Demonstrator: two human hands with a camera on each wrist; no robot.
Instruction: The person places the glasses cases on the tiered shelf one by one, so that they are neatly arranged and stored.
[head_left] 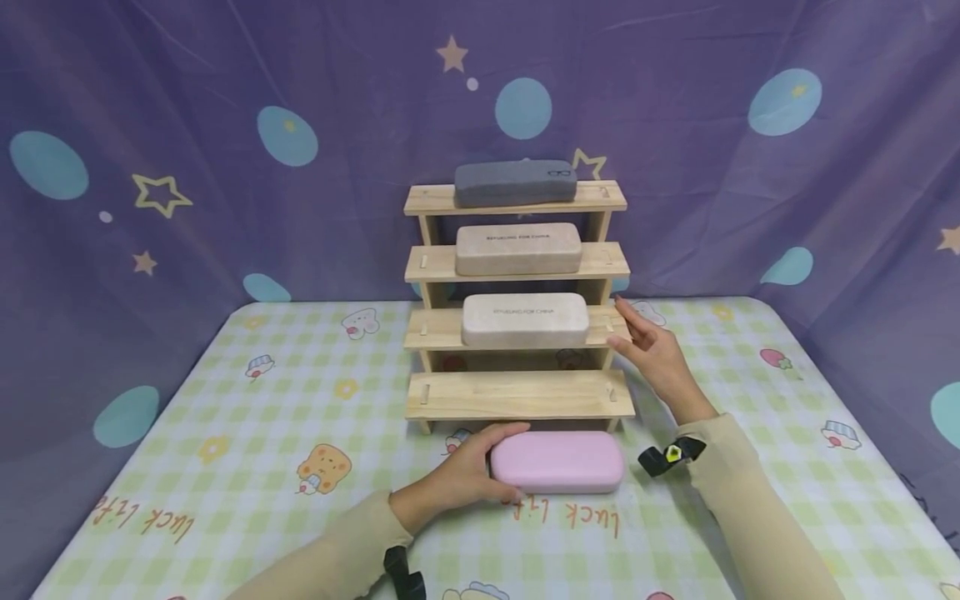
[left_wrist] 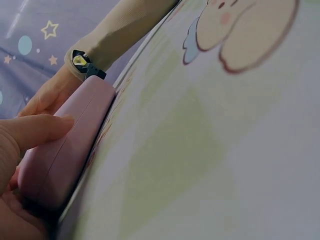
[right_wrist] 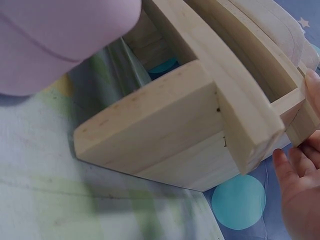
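A pink glasses case lies lengthwise on the tablecloth, in front of a stepped wooden display rack. My left hand grips the case by its left end, with the thumb along the near side and fingers at the far side. In the left wrist view, the thumb presses on the case close to its seam line. My right hand holds the right end of the rack's second step from the bottom, thumb in front and fingers behind. The right wrist view shows these fingers at the board's end.
On the rack's upper steps sit a grey case, a beige case and a whitish case, one per step. The lowest step is bare wood. A purple patterned curtain hangs behind the checked tablecloth.
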